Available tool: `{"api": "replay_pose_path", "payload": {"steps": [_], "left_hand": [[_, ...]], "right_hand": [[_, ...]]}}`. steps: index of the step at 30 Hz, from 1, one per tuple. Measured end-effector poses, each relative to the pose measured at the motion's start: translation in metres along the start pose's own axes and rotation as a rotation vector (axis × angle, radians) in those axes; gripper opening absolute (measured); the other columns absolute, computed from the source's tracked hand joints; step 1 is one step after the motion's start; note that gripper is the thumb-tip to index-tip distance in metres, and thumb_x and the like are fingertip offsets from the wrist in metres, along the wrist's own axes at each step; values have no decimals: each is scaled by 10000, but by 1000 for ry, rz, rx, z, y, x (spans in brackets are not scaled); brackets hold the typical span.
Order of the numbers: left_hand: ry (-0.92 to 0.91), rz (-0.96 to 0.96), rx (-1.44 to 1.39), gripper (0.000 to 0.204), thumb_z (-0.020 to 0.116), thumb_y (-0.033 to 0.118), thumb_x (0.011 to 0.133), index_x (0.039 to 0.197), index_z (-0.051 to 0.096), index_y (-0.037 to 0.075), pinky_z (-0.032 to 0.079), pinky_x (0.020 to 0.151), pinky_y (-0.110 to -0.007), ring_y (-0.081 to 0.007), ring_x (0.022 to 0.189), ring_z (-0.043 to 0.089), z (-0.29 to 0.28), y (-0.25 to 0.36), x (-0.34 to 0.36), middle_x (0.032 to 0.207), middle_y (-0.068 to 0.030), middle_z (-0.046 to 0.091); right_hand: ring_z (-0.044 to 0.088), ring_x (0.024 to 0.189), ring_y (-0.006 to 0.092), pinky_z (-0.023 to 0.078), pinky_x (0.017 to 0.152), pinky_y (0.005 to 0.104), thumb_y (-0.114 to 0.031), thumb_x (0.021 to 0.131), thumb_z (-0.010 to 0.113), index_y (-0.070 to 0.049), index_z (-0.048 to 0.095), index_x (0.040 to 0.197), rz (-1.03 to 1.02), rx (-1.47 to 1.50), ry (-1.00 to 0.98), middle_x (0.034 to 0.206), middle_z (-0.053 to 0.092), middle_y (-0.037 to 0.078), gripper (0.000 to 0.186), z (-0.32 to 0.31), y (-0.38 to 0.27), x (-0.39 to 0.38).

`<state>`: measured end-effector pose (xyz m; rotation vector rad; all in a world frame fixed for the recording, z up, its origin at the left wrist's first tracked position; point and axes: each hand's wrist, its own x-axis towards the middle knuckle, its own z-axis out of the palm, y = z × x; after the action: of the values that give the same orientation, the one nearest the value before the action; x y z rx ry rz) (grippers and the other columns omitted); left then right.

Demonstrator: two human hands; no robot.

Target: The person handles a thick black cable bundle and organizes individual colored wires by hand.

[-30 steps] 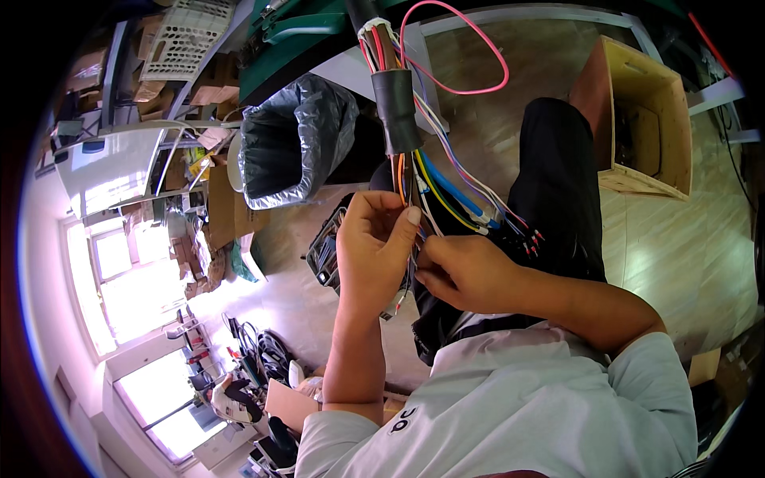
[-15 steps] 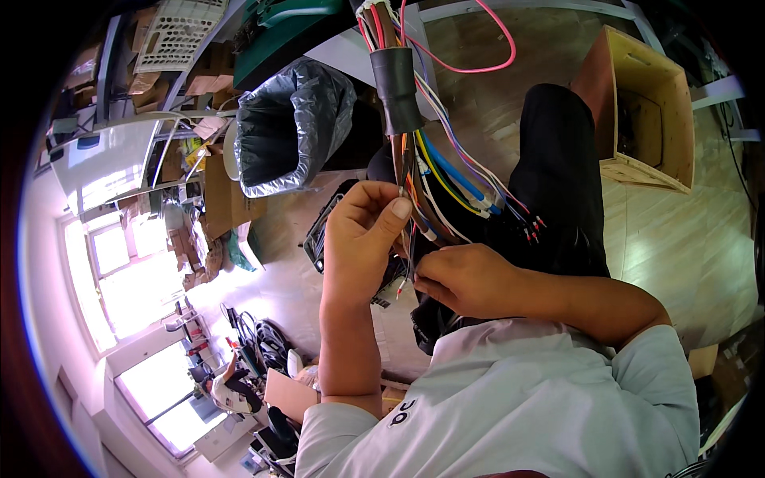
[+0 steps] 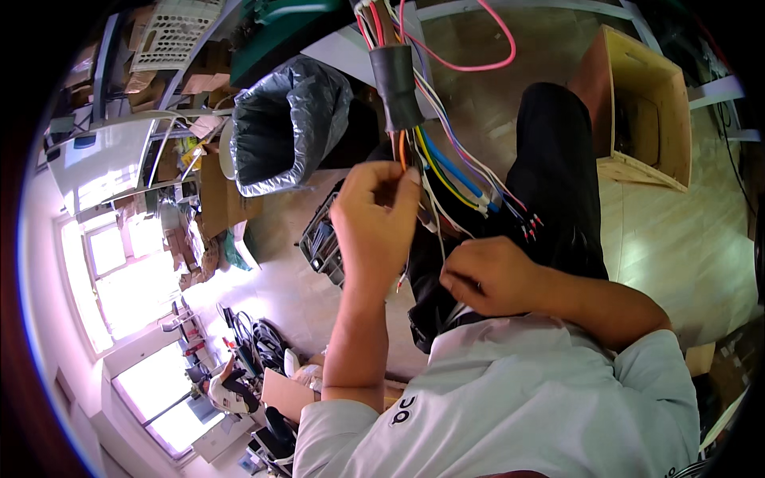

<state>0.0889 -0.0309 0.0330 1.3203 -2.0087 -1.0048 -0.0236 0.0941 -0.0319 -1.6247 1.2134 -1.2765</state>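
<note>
A thick wire bundle hangs from the top, wrapped in a black sleeve. Below the sleeve its wires fan out: an orange wire, a yellow-green one, a thick blue wire and several thin ones with red tips. My left hand pinches wires just under the sleeve, the orange one among them; its fingertips partly hide them. Lower and to the right, my right hand is closed on a thin pale wire that runs down from the bundle. One loose wire end dangles below my left hand.
A bin lined with a grey plastic bag stands left of the bundle, a tool basket below it. At the right is an open wooden box. Shelves with cartons line the far left; another person is at lower left.
My right hand has moved a little right and down, away from the left, with the pale wire now stretched to it. My left hand has shifted slightly up and right along the wires.
</note>
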Motion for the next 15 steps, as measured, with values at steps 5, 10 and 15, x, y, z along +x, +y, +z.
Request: {"api": "replay_pose_path", "payload": {"steps": [5, 10, 15], "left_hand": [[-102, -195, -309, 260, 681, 213, 920, 926, 615, -39, 474, 681, -218, -83, 715, 591, -13, 1, 2, 757, -42, 650], [-137, -166, -447, 303, 629, 265, 955, 947, 582, -34, 474, 690, -238, -103, 699, 585, -10, 15, 1, 760, -63, 644], [-213, -428, -1184, 289, 489, 242, 1022, 1010, 536, -43, 374, 455, -179, -68, 591, 472, -19, 17, 8, 717, -25, 509]], "right_hand": [[593, 608, 304, 472, 564, 395, -111, 828, 651, -44, 584, 751, 155, -40, 53, 662, 572, 107, 122, -12, 18, -13], [564, 525, 240, 448, 510, 333, -85, 860, 635, -28, 588, 753, 277, 8, 118, 622, 573, 100, 131, -22, 19, -21], [560, 500, 238, 447, 490, 325, -95, 872, 634, -19, 599, 781, 258, -18, 191, 614, 578, 104, 123, -24, 24, -26]]}}
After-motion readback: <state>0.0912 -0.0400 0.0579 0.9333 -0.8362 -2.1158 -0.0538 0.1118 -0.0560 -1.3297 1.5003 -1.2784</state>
